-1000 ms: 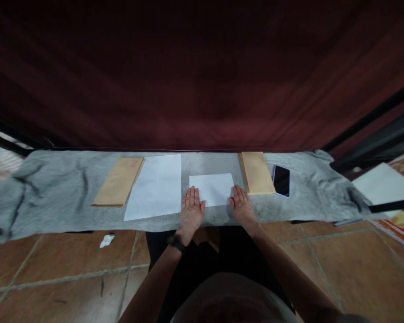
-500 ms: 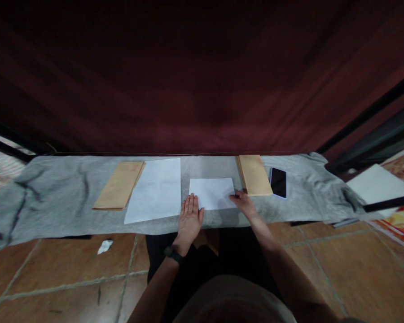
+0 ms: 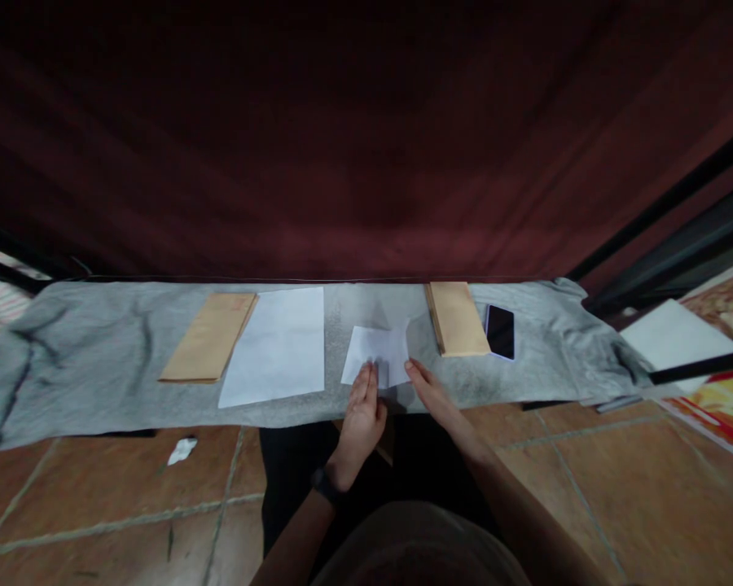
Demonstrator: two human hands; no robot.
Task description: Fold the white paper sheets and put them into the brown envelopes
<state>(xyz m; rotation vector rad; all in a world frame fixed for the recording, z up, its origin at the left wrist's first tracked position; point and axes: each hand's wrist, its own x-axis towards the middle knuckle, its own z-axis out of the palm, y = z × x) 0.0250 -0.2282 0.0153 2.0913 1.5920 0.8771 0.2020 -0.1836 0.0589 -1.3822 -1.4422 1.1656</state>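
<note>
A folded sheet of white paper (image 3: 362, 345) lies in front of me on the grey cloth. Its right part is raised and bends over toward the left. My left hand (image 3: 362, 411) rests flat on the paper's near edge, fingers stretched out side by side. At the right edge, my right hand (image 3: 428, 391) pinches the lifted paper between thumb and fingers. Left of it lies a larger sheet of white paper (image 3: 278, 346), flat, close to a stack of brown envelopes (image 3: 208, 338).
Grey cloth (image 3: 116, 342) covers the narrow bench. More brown envelopes (image 3: 461, 319) and a phone (image 3: 500, 332) lie to the right. A dark red curtain (image 3: 354, 163) hangs behind the bench. Crumpled white tissue (image 3: 182, 450) lies on the tiled floor.
The right edge of the folded paper has come up off the cloth and moved left with my right hand. My left hand has slid right along the paper's near edge.
</note>
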